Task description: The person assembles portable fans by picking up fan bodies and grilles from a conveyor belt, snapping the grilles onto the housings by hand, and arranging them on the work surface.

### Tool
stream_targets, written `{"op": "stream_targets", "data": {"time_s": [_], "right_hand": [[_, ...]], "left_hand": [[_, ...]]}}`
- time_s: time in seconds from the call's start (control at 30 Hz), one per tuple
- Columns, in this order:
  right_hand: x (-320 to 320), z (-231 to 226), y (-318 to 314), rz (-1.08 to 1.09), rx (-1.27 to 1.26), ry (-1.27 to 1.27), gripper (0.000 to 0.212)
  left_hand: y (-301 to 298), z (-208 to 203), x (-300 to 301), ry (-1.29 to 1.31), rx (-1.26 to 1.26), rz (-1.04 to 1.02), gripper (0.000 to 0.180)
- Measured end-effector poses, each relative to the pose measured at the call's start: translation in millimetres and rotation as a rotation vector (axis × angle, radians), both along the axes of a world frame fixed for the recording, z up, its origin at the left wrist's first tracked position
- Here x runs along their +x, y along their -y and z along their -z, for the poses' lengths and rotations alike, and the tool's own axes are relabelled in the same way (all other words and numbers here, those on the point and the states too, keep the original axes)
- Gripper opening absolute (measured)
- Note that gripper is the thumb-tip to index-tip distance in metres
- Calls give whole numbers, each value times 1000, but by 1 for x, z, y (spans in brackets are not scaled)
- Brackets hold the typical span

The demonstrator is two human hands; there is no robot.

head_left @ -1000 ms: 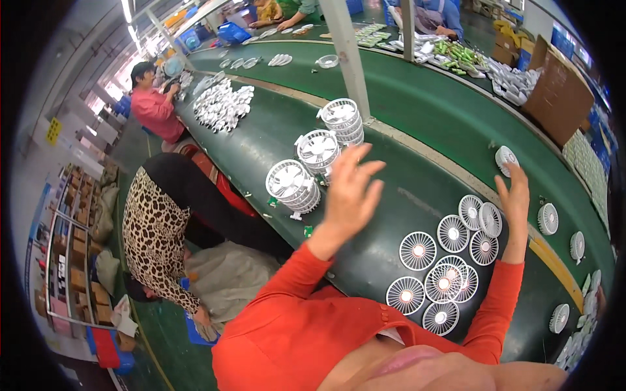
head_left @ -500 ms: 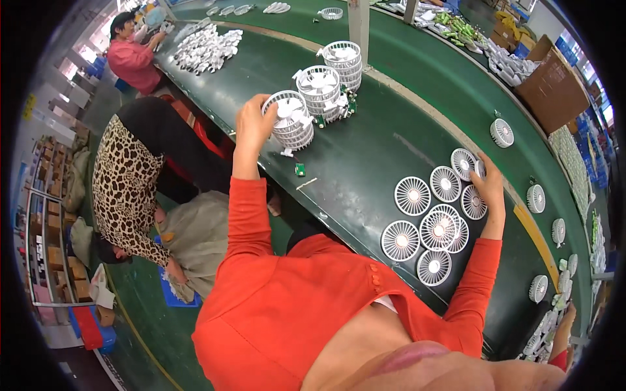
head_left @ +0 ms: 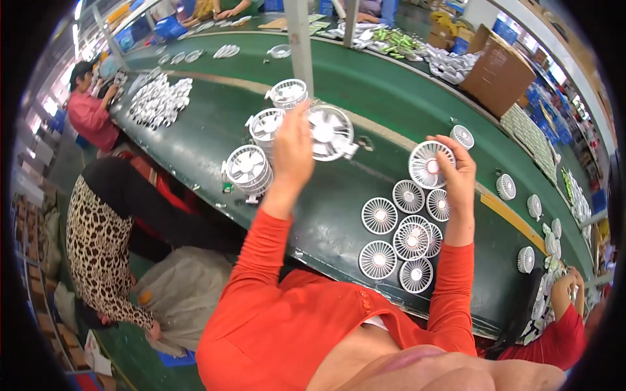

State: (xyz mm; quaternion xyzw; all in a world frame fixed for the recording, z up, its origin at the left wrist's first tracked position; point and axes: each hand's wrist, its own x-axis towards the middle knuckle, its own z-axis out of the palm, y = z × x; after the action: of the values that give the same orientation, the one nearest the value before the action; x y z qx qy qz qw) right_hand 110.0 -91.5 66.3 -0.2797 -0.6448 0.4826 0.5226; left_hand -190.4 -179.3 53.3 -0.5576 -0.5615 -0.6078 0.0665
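My left hand (head_left: 293,153) is closed on the rim of a white fan housing (head_left: 328,132), lifted above the green bench. Its blades face up, and a small circuit board (head_left: 365,143) hangs beside it. In my right hand (head_left: 460,173) is a round white fan grille (head_left: 425,164) with thin spokes, tilted above the bench. Below it lie several more grilles (head_left: 379,216), a few overlapping. Left of my left hand stand stacks of fan housings (head_left: 248,167) with blades inside; my hand partly hides the stack behind.
A metal post (head_left: 300,49) rises behind the stacks. Fan units (head_left: 506,187) sit along the green conveyor (head_left: 391,91) beyond the bench edge. White parts are heaped (head_left: 160,101) at the far left. A person in leopard print (head_left: 101,241) bends down at left; a red-sleeved co-worker (head_left: 551,342) works at right.
My left hand has lifted a fan housing and moved right of the stacks. My right hand has raised a grille off the group. The view has shifted.
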Motion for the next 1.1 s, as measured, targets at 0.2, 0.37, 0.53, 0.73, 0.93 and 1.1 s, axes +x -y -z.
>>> {"op": "stream_targets", "data": {"time_s": [0.2,0.37,0.53,0.73,0.93,1.1], "right_hand": [[-48,22,16,-46,-74,-101,25],[-52,51,-3,289,273,147,21],[-62,60,3,390,518,414,23],[-69,44,19,117,692,640,49],[-73,38,18,-66,781,864,84],[-86,63,18,-48,541,689,84]], "left_hand": [[-61,81,73,1117,-411,621,29],[-51,91,95,1277,-399,1123,54],[-44,97,91,1410,-499,1171,46],[-39,82,85,1627,-533,1328,51],[-42,81,81,1732,-468,1305,43],[-35,80,93,1598,-245,1091,51]]}}
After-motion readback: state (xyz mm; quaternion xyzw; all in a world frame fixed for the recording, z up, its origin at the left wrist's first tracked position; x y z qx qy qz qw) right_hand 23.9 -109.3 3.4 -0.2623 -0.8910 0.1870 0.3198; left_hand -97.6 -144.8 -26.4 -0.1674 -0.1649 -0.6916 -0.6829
